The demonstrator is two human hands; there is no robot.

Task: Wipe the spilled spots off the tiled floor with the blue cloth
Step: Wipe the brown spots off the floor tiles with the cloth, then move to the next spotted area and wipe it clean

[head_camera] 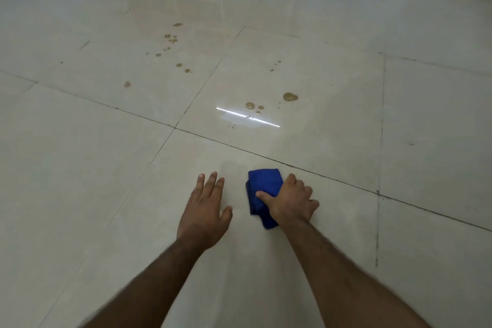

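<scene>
Right hand point(291, 201) is curled round the folded blue cloth point(263, 186) on the floor point(80, 168), left hand point(205, 210) flat w/ fingers spread. Brown spots point(290, 96) sit well ahead, untouched imo. Keep cloth flat & pull drops inward.

There is one view only, from the person's head, wide-angled, facing forward and down at the floor point(346, 141). Both forearms reach in from the bottom edge, close to the lens; the far tiles curve away toward the top.
</scene>
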